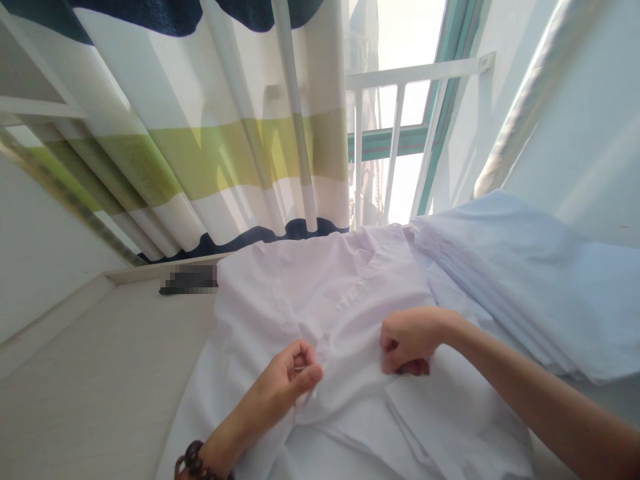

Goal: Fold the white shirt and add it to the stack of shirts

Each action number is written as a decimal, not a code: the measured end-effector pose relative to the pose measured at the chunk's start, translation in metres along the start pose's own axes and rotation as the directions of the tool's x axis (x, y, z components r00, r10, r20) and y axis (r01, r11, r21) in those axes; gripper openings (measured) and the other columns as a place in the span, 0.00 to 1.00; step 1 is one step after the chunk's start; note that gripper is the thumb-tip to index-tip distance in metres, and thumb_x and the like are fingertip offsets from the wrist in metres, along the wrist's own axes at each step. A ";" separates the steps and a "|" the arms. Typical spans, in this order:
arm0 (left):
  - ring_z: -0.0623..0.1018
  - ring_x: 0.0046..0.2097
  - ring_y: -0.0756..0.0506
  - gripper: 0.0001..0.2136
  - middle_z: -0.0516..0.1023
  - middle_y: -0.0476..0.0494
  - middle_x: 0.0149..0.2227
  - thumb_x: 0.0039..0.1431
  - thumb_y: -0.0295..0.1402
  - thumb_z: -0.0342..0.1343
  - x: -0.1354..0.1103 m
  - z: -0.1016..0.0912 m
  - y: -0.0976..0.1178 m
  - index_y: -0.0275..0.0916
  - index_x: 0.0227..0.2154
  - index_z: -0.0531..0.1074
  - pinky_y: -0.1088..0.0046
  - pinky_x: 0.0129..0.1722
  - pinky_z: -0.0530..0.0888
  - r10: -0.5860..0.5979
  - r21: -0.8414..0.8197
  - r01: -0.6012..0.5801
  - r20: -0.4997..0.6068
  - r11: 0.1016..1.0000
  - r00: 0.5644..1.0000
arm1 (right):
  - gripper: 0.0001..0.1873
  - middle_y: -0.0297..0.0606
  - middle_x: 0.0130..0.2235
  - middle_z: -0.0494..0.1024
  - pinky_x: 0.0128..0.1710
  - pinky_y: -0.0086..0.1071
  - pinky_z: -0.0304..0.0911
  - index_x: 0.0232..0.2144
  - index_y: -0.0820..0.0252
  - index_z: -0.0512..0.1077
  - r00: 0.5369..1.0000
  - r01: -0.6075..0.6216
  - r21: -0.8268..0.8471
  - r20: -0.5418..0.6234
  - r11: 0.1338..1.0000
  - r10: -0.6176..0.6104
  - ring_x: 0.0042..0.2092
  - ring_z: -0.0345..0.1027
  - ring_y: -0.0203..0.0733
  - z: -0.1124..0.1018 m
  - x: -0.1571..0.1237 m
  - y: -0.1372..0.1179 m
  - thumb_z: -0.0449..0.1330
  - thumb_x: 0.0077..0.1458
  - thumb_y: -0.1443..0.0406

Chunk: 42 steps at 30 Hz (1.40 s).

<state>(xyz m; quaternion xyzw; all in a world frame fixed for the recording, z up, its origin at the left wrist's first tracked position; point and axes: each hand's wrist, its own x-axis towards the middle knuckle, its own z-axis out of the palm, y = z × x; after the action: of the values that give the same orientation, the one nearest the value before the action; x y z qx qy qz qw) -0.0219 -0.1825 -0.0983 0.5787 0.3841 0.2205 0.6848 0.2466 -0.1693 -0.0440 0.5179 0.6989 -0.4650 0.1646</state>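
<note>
The bottom edge is cutting off the white cloth (350, 280) and beads (193, 457). Blur is hiding the dark thing (190, 280).

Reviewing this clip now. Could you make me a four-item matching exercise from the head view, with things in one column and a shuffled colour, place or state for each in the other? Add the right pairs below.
Things:
1. Left hand
2. White cloth
3. Curtain
4. Window frame

Descriptions:
A. Teal, behind white railings
B. Spread out beneath the person's two hands
C. Has a dark beaded bracelet at its wrist
D. Banded in white, yellow-green and dark blue

Right pairs: 1-C, 2-B, 3-D, 4-A
</note>
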 end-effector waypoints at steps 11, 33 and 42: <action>0.75 0.38 0.46 0.13 0.77 0.45 0.38 0.59 0.41 0.55 -0.027 0.020 0.018 0.44 0.44 0.75 0.72 0.39 0.70 0.100 0.413 -0.181 0.210 0.893 0.972 | 0.32 0.34 0.13 0.66 0.26 0.31 0.60 0.15 0.58 0.62 0.836 0.298 0.215 -0.529 0.930 -0.145 0.17 0.62 0.35 0.021 0.035 -0.026 0.43 0.61 0.45; 0.71 0.31 0.48 0.16 0.71 0.52 0.29 0.54 0.39 0.59 -0.031 -0.030 0.028 0.42 0.44 0.67 0.74 0.33 0.68 0.080 0.685 0.025 -0.122 0.728 0.989 | 0.24 0.29 0.30 0.70 0.19 0.21 0.53 0.38 0.61 0.69 0.799 0.598 0.668 -0.450 0.443 -0.399 0.24 0.59 0.28 0.021 0.052 0.014 0.71 0.41 0.59; 0.69 0.25 0.51 0.09 0.68 0.53 0.26 0.59 0.40 0.50 -0.019 -0.028 0.029 0.40 0.34 0.68 0.77 0.25 0.65 -0.003 0.278 0.064 -0.214 0.959 0.977 | 0.23 0.35 0.32 0.75 0.30 0.28 0.64 0.38 0.62 0.72 0.829 0.555 0.728 -0.444 0.402 -0.340 0.33 0.69 0.37 0.025 0.052 0.011 0.69 0.44 0.54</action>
<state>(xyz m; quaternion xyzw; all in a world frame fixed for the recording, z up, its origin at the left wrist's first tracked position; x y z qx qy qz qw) -0.0513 -0.1729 -0.0660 0.6373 0.4920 0.2118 0.5540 0.2284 -0.1596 -0.0987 0.3722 0.5170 -0.7039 -0.3142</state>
